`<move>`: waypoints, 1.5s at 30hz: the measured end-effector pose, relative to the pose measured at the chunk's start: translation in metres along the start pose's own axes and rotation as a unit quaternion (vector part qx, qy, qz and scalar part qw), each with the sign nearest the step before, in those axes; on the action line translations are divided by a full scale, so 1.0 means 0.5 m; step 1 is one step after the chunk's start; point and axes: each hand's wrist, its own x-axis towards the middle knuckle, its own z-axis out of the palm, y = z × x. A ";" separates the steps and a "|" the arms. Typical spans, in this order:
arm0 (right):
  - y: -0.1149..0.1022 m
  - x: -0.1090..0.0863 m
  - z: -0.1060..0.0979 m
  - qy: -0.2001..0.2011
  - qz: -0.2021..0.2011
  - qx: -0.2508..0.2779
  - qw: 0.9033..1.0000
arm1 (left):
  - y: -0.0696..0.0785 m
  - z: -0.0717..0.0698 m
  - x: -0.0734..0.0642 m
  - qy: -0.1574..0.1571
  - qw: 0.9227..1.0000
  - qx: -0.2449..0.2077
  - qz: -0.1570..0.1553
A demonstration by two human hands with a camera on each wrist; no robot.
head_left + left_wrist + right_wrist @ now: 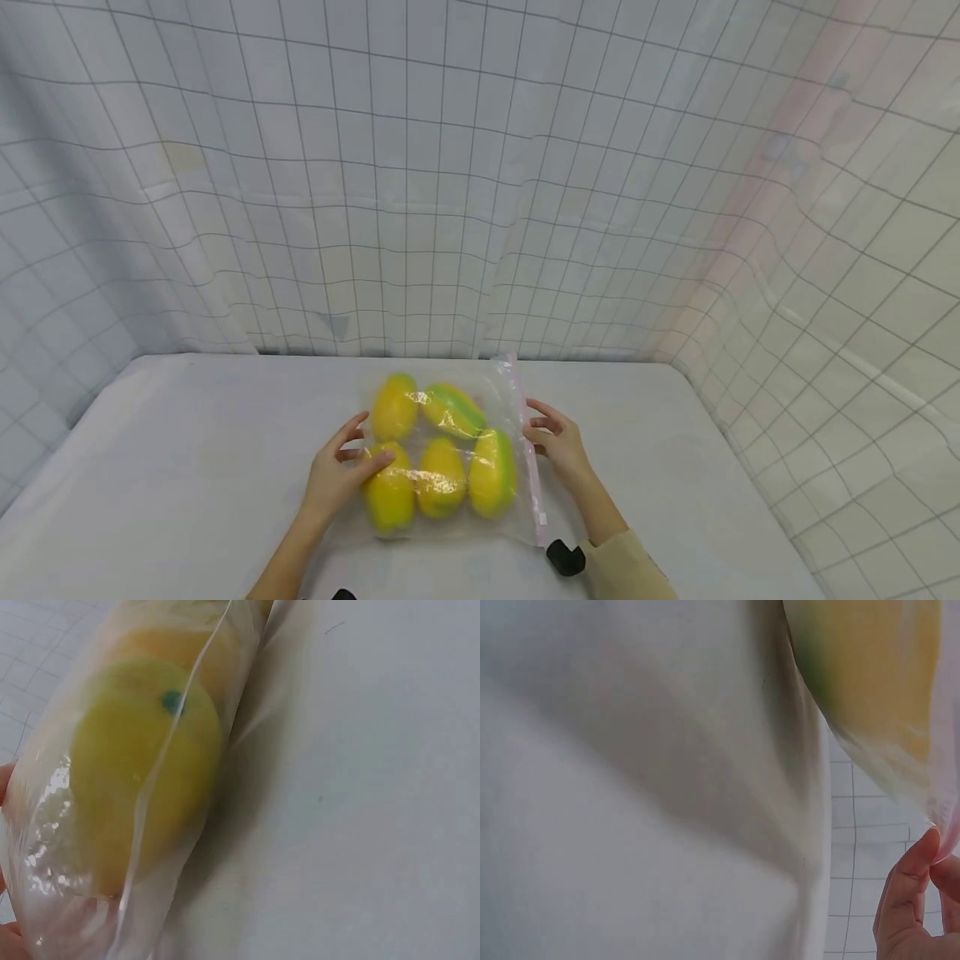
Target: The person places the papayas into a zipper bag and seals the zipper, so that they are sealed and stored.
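A clear zip bag (457,533) holds several yellow-green mangoes (441,479), laid in two rows. My left hand (337,479) grips the bag's left end, its thumb across the front over the lower left mango (390,500). In the left wrist view that end of the bag, with a mango (142,772) inside, stands close to the camera; only bits of fingers show at the left edge. At the other end, my right hand (558,442) pinches the pink zip strip (531,467). The right wrist view shows its fingertips (922,847) at the bag's edge.
A white-covered table (202,467) lies under the bag. White sheets with a dark grid (420,208) hang behind and at both sides. A black device (566,557) sits by the right wrist, and part of another black piece (343,594) shows at the bottom edge.
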 end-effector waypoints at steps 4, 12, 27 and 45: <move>0.009 0.000 -0.012 0.005 0.003 -0.003 1.000 | -0.005 0.015 -0.002 0.002 1.000 -0.002 -0.002; 0.019 0.002 -0.034 0.005 0.013 0.008 1.000 | -0.011 0.038 -0.002 0.007 1.000 0.004 0.011; 0.031 0.007 -0.041 0.037 0.063 -0.007 0.997 | -0.022 0.044 0.004 -0.011 0.999 0.019 0.023; 0.035 0.010 -0.038 0.047 0.085 -0.016 0.995 | -0.017 0.043 0.003 -0.020 0.999 0.020 0.017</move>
